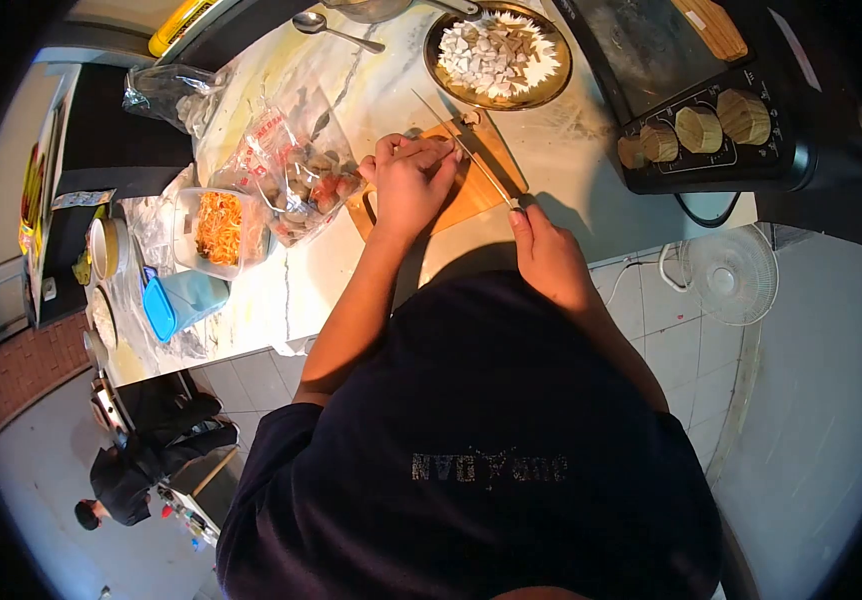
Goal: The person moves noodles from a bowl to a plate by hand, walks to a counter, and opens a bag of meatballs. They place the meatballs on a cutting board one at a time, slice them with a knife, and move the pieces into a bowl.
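On a wooden cutting board (471, 205), my left hand (414, 183) presses down with curled fingers on a small pale piece that looks like mushroom, mostly hidden under the fingertips. My right hand (551, 255) is closed around the handle of a knife (481, 165). Its long blade slants across the board, right beside my left fingertips. A small cut piece (471, 118) lies near the board's far edge. Beyond the board, a round plate (441, 82) holds many chopped whitish and brownish pieces. Left of the board lies a clear plastic bag (301, 165) with roundish brown pieces inside.
A clear tub (186, 225) of orange shreds and a blue-lidded container (166, 305) stand at the left. A spoon (339, 33) lies at the back. A stove with wooden knobs (699, 130) borders the right. A fan (731, 275) and another person (126, 485) are beyond the counter.
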`<state>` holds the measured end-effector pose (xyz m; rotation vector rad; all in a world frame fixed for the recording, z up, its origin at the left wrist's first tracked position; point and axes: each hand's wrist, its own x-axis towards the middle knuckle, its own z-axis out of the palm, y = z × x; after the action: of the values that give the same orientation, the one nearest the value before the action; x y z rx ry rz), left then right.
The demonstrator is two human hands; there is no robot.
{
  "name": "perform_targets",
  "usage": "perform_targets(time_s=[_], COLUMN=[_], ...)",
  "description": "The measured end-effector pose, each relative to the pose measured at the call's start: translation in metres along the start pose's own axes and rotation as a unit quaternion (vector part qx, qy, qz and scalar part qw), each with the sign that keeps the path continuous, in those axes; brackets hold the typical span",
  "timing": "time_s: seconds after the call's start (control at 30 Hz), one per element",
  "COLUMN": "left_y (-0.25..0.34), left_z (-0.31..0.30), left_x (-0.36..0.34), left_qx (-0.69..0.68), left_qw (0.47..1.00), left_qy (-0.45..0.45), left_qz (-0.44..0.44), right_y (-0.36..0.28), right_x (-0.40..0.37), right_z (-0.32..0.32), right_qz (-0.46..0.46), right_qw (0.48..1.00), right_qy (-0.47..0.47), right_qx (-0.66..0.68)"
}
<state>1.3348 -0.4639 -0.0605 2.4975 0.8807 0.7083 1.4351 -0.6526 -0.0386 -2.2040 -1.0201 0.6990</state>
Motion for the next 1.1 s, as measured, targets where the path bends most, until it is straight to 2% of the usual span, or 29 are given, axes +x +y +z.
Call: perform_targets(time_s=[0.57, 0.8, 1.1], left_y=[0.0015, 0.0033, 0.0019], left_z=[-0.0004, 0.0003, 0.0015], left_x=[-0.0001, -0.0016, -0.0026], left_qx=[0.002, 0.019, 0.019], left_qw=[1.000, 1.000, 1.000], left_qy=[-0.011, -0.012, -0.012], left_qz=[-0.008, -0.009, -0.010], right_y=[-0.0014, -0.0012, -0.0037], right_x=[0.0018, 0.0003, -0.0005], right_z=[-0.0015, -0.0026, -0.0057], right_qz=[0.017, 0.003, 0.030], right_qw=[0.999, 1.000, 0.999], right_qy=[-0.016, 0.005, -0.026], right_qx=[-0.023, -0.011, -0.022])
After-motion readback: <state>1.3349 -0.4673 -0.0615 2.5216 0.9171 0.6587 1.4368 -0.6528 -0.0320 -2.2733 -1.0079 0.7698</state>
